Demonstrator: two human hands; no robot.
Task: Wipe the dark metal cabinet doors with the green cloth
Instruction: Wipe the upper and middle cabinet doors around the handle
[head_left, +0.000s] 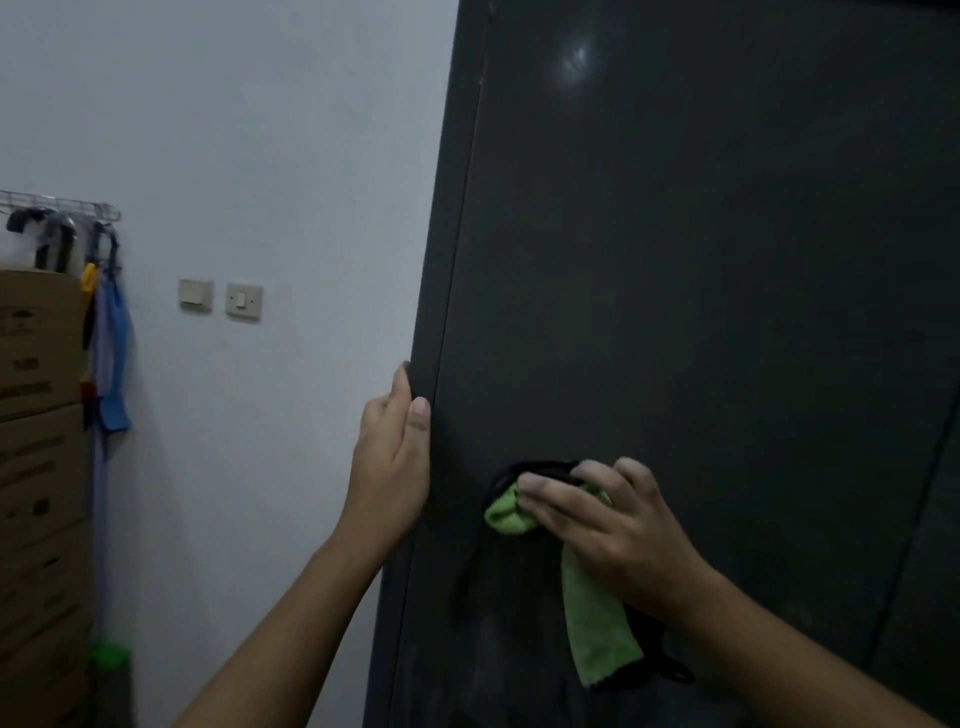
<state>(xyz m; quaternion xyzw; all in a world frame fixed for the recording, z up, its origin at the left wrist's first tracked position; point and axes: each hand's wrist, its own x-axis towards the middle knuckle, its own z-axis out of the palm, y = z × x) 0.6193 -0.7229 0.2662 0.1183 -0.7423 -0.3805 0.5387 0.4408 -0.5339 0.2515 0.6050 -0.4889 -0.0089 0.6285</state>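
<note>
The dark metal cabinet (701, 286) fills the right two thirds of the view, its door front facing me. My right hand (608, 525) presses a green cloth (592, 603) with black edging flat against the lower part of the door; a strip of the cloth hangs down below the hand. My left hand (392, 457) grips the cabinet's left edge, fingers wrapped around the side and thumb on the front. A seam between two doors runs down at the far right.
A white wall (260, 156) with two light switches (221, 299) lies left of the cabinet. At the far left stand stacked cardboard boxes (41, 415), a wall rack with hanging items and a blue cloth (111, 364).
</note>
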